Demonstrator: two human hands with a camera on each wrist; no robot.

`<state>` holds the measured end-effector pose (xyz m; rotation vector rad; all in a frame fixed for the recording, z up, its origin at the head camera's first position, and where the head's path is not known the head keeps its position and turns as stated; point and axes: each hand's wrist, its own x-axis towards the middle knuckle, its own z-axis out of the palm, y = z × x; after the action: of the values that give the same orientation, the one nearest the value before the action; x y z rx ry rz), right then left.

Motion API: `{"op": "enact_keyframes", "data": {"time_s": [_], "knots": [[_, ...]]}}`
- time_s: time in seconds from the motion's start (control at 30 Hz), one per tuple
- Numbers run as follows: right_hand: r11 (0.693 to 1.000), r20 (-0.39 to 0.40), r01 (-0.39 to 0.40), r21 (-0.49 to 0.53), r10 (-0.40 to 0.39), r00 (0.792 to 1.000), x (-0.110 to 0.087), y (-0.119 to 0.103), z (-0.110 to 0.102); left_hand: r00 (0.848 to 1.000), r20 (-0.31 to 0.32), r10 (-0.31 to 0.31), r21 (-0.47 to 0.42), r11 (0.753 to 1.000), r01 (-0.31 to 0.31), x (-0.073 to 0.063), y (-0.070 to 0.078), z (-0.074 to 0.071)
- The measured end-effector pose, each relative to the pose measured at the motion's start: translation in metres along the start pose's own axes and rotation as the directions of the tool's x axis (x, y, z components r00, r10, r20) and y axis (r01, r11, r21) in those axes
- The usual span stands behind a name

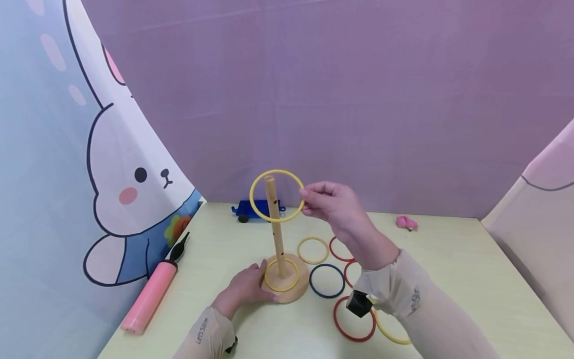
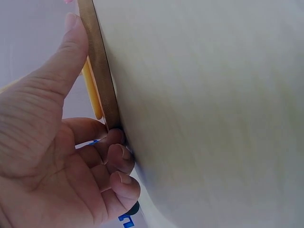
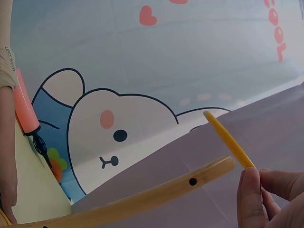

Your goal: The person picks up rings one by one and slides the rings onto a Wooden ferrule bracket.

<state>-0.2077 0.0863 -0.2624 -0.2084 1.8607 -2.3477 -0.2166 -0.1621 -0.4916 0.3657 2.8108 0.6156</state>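
A wooden post (image 1: 278, 239) stands upright on a round wooden base (image 1: 301, 286). One yellow ring (image 1: 282, 290) lies on the base around the post's foot. My left hand (image 1: 246, 285) holds the base at its left edge, thumb on one side and fingers curled at the other; the left wrist view shows the thumb (image 2: 71, 47) along the rim. Up at the post's top, my right hand (image 1: 334, 204) pinches another yellow ring (image 1: 250, 197) by its right side. In the right wrist view this ring (image 3: 228, 137) appears edge-on beside the post's tip (image 3: 228, 164).
Right of the base lie several loose rings, among them a yellow ring (image 1: 313, 238), a blue ring (image 1: 327, 297) and a red ring (image 1: 354, 340). A blue toy cart (image 1: 251, 209) sits behind the post. A pink pump (image 1: 150, 299) lies left, a small pink object (image 1: 405, 222) back right.
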Motion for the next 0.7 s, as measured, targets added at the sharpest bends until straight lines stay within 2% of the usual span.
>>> {"op": "enact_keyframes", "data": {"time_s": [0.37, 0.7], "knots": [[0.999, -0.030, -0.038, 0.021, 0.039, 0.999, 0.010, 0.006, 0.000, 1.000, 0.000, 0.015, 0.002, 1.000, -0.015, -0.001, 0.000, -0.001], [0.994, -0.026, -0.096, -0.047, 0.095, 0.995, 0.011, 0.023, -0.009, 1.000, 0.004, 0.001, -0.002, 1.000, -0.001, -0.001, 0.001, -0.001]]}}
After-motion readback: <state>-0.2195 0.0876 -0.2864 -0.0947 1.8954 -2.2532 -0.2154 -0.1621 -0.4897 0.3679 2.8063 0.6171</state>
